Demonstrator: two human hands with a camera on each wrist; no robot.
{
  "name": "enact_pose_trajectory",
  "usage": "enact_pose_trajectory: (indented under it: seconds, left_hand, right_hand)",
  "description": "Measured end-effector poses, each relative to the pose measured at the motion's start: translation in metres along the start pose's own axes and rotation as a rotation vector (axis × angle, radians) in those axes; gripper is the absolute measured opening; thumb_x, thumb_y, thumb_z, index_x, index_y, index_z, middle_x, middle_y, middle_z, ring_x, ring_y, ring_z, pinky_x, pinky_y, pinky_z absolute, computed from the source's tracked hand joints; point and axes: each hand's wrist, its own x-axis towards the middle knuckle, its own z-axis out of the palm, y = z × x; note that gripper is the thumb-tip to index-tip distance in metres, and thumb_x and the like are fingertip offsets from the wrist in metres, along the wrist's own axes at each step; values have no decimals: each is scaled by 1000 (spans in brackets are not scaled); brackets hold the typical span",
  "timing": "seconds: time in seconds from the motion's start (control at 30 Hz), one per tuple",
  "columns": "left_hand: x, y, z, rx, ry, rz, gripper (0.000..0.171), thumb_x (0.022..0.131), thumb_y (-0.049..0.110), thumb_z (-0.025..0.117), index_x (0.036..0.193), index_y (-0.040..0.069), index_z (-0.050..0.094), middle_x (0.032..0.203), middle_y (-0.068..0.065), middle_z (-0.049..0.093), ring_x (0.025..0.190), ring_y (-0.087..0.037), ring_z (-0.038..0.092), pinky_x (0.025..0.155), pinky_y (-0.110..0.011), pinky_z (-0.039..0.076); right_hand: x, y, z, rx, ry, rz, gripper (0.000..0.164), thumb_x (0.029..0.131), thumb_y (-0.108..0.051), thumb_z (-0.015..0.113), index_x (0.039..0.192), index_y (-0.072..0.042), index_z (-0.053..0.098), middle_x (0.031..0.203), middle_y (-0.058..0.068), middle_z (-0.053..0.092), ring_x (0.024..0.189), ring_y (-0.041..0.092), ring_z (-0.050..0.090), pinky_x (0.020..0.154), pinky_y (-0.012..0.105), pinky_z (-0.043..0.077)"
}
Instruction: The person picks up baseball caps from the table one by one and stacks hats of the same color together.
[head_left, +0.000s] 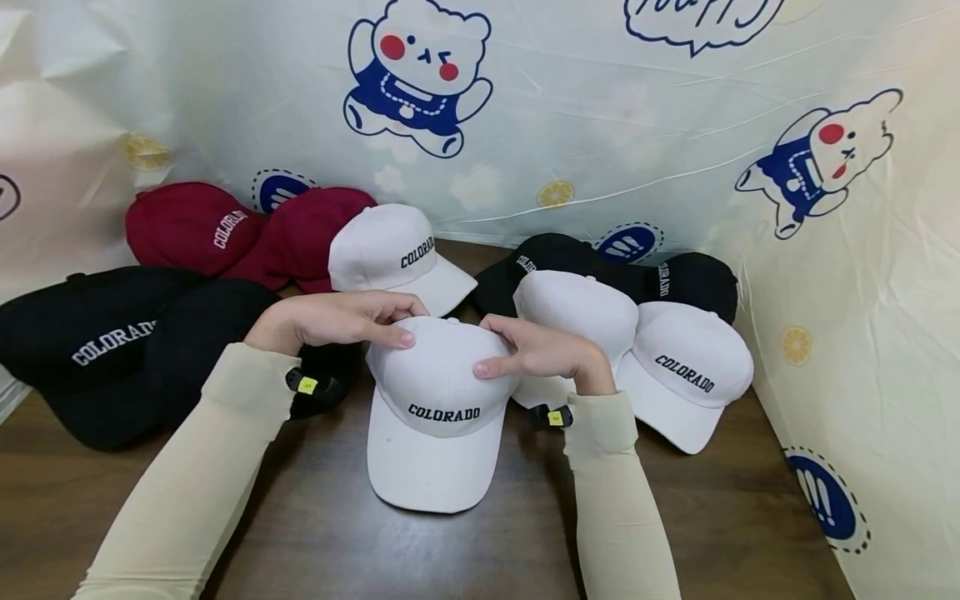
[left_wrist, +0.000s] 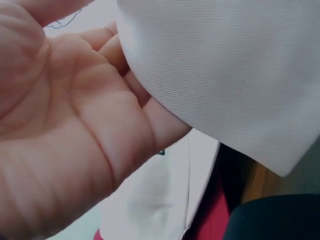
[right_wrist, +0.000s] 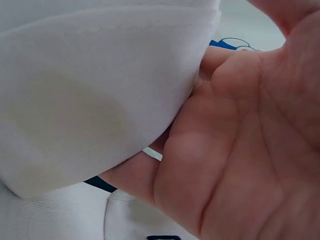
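The step in hand looks like the handling of one white cap (head_left: 442,367), held over the middle of the desk (head_left: 300,525), well in from its left and right edges, brim toward the person. Near the desk's left edge sit black caps (head_left: 112,304), their fronts lettered. Toward the back left corner are maroon caps (head_left: 180,229), beside a white cap at the back edge (head_left: 378,246). The left hand (head_left: 341,321) comes next: half closed, its thumb on the upper front of the held cap's crown, its other fingers round behind, gripping the fabric. In the left wrist view those fingers pass behind the cloth and their tips are hidden. The right hand (head_left: 543,350) matches it from the other side, thumb in front, fingers behind, also gripping the crown. Whether the brim touches the desk I cannot tell. I judge that the next move calls for both hands to act together, level and light, so the soft crown doesn't crumple. Beyond the right hand, two white caps (head_left: 697,342) sit near the desk's right edge, with black caps (head_left: 705,279) behind them toward the back right corner
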Motion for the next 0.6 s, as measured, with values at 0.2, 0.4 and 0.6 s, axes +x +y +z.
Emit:
enact_pose_trajectory:
  seconds: [0.2, 0.4, 0.6]
  left_hand:
    - [-1, -1, -2, -4, -16, -34, 37, 105, 21, 64, 137, 5, 54, 133, -14, 60, 127, -31, 53, 100, -42, 51]
    - [-2, -4, -4, 33, 10, -69, 38, 105, 22, 65, 139, 7, 54, 133, -12, 60, 128, -30, 52, 102, -41, 50]
    - [-2, -6, -6, 98, 68, -84, 40, 107, 25, 64, 141, 7, 54, 136, -12, 58, 131, -29, 49, 107, -43, 46]
  right_hand:
    - [4, 2, 1, 11, 8, -8, 34, 98, -23, 78, 123, -10, 59, 113, 8, 66, 104, 22, 63, 90, 36, 52]
    - [8, 3, 3, -19, 39, -9, 35, 98, -22, 78, 125, -10, 60, 115, 7, 65, 104, 22, 62, 90, 34, 52]
    - [11, 4, 3, -58, 73, -2, 35, 100, -25, 76, 127, -9, 60, 110, 7, 63, 97, 21, 60, 84, 33, 49]
